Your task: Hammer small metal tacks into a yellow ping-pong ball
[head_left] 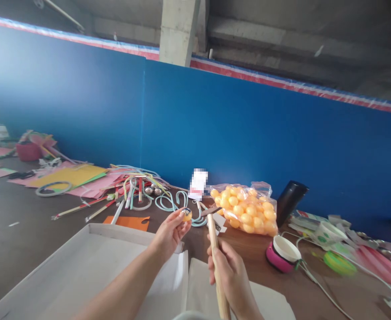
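Observation:
Between the thumb and fingertips of my left hand [169, 234] is a small shiny metal ball [186, 214], held up above the table. My right hand [231, 272] is wrapped round the pale wooden handle of a hammer [213, 231]. The hammer stands nearly upright, its dark head at the top, a little to the right of the ball and apart from it. Below my left forearm lies a shallow white box [65, 271]. White card flaps [269, 295] spread under my right hand.
A clear bag of orange balls [249, 209] sits beyond my right hand, beside a black cylinder [292, 200]. Rightward are a pink-and-white cup [284, 253] and a white cable. Coloured paper [72, 175], tubes and several metal balls [153, 190] lie left. A blue partition [215, 124] stands behind.

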The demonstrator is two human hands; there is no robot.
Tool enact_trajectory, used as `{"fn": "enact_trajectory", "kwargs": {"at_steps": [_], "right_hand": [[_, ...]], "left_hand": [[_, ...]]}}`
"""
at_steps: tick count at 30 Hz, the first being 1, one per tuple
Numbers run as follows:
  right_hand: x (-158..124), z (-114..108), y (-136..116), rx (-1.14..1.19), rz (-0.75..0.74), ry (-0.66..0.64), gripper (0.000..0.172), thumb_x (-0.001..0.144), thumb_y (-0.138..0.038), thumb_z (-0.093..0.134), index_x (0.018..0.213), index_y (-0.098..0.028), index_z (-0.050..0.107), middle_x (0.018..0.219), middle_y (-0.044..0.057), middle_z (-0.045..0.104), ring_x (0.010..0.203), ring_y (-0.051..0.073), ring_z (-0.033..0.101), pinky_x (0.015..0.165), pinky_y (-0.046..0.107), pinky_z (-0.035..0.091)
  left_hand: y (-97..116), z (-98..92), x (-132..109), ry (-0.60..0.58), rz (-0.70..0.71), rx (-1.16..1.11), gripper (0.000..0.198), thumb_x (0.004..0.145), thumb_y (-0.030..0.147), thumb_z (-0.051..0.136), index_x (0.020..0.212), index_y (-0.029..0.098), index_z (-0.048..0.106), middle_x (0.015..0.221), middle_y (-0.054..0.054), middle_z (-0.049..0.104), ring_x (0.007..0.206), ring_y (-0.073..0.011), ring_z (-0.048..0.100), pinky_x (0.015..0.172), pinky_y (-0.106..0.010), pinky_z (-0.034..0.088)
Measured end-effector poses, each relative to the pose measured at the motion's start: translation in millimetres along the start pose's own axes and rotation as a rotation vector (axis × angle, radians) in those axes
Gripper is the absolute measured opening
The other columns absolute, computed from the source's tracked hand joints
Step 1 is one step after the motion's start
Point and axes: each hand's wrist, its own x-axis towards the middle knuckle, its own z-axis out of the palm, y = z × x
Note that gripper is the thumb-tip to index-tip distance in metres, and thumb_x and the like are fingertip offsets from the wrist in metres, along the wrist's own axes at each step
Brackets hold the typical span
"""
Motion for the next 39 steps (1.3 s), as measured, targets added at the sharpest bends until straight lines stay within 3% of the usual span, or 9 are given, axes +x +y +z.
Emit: {"fn": "enact_trajectory", "kwargs": {"at_steps": [6,9,14,22,32,39], "right_hand": [[-8,3,-6,0.123,-0.016,-0.085,0.033,0.085,-0.039,0.05,0.112,-0.02,0.054,0.069,0.0,0.056,0.041,0.009,0.047,0.038,0.022,0.039],[-8,6,-7,0.106,0.001,-0.121,0.035,0.084,-0.038,0.052,0.112,-0.018,0.055,0.064,0.0,0.055,0.041,0.009,0.046,0.038,0.022,0.039],[-7,8,-7,0.087,0.019,-0.038,0.037,0.081,-0.039,0.054,0.11,-0.016,0.058,0.065,0.001,0.056,0.039,0.008,0.046,0.035,0.02,0.038],[-6,10,-5,0.045,0.002,-0.067,0.039,0.081,-0.041,0.052,0.107,-0.013,0.058,0.057,-0.001,0.054,0.037,0.008,0.046,0.036,0.02,0.038],[-9,14,-7,0.033,-0.003,-0.083,0.034,0.081,-0.04,0.052,0.1,-0.013,0.059,0.059,-0.001,0.055,0.039,0.008,0.047,0.037,0.02,0.038],[-7,13,-6,0.034,-0.003,-0.1,0.037,0.082,-0.04,0.051,0.106,-0.014,0.058,0.062,0.0,0.057,0.042,0.009,0.049,0.039,0.02,0.042]], "left_hand": [[-3,1.5,-1,0.004,0.035,0.074,0.032,0.072,0.022,0.067,0.102,0.014,0.058,0.088,-0.008,0.067,0.074,-0.0117,0.065,0.076,-0.023,0.052],[-3,2.3,-2,-0.006,0.05,0.088,0.031,0.071,0.023,0.068,0.1,0.014,0.058,0.083,-0.006,0.067,0.071,-0.011,0.064,0.077,-0.023,0.052],[-3,4.1,-3,0.018,0.046,0.099,0.03,0.069,0.021,0.07,0.096,0.014,0.059,0.083,-0.006,0.067,0.072,-0.0115,0.064,0.074,-0.022,0.052],[-4,3.1,-1,0.06,0.045,0.08,0.029,0.068,0.018,0.071,0.094,0.014,0.059,0.079,-0.004,0.066,0.069,-0.0108,0.064,0.073,-0.022,0.053],[-5,2.9,0,0.079,0.058,0.034,0.024,0.068,0.016,0.07,0.09,0.014,0.06,0.08,-0.004,0.067,0.068,-0.0105,0.065,0.073,-0.022,0.054],[-5,1.7,1,0.077,0.052,0.03,0.02,0.072,0.021,0.067,0.089,0.014,0.061,0.077,-0.003,0.066,0.063,-0.0086,0.063,0.074,-0.024,0.054]]}}
